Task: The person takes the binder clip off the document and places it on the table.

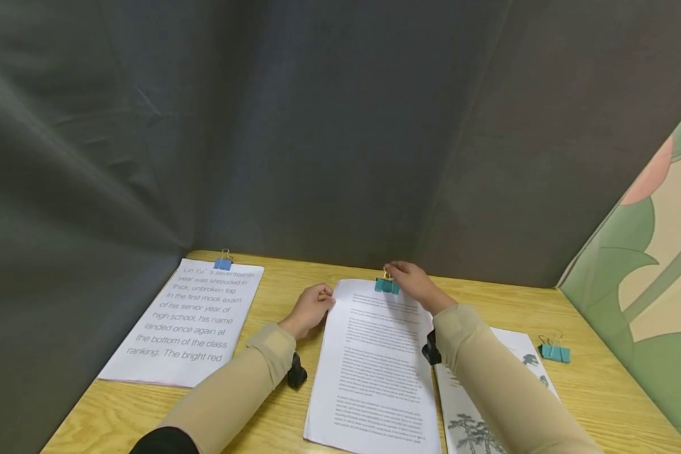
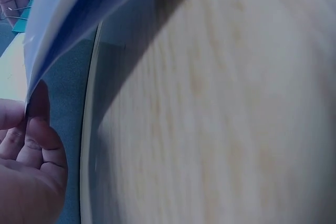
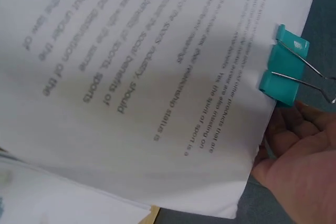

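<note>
A stack of printed paper [image 1: 374, 366] lies before me with a teal binder clip [image 1: 386, 285] on its top edge. My left hand [image 1: 311, 309] pinches the stack's upper left edge between thumb and fingers. In the left wrist view that side of the paper [image 2: 63, 9] curves up off the table. My right hand [image 1: 414, 282] is at the top edge, right beside the clip. In the right wrist view the right hand's curled fingers [image 3: 299, 127] reach behind the paper's edge, partly hidden. The clip's wire handles [image 3: 310, 80] stick out past the top edge.
To the left lies another printed stack [image 1: 193, 321] with a blue binder clip [image 1: 223, 263]. Paper with tree drawings [image 1: 471, 410] lies under my right forearm. A loose teal clip [image 1: 555, 353] is at the right of the wooden table [image 1: 607, 384]. A dark curtain [image 1: 340, 126] hangs behind.
</note>
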Motion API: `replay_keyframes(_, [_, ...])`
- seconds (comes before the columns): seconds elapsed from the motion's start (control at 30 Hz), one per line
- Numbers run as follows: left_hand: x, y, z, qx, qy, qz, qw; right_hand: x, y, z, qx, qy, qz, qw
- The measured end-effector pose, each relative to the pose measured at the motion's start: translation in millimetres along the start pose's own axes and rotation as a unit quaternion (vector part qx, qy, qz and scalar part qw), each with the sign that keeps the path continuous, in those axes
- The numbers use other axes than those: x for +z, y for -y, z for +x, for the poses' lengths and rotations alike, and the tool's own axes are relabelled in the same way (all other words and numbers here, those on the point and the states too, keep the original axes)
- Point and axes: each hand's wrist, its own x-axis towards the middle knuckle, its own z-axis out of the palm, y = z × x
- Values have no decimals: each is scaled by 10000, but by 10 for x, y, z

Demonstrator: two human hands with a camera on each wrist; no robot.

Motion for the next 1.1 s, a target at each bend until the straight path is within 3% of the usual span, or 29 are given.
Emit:
replay_keyframes(0.27, [8, 8, 24, -57, -84, -55, 9999, -73, 12, -34, -203, 198, 341, 9990])
replay_keyframes(0.7, [37, -26, 1, -57, -44, 75, 9999, -89, -89, -11, 67, 231, 1055, 9941])
replay_keyframes(1.1, [34, -34, -23, -95, -54, 97, 9999, -42, -131, -14, 73, 176, 1325, 9910])
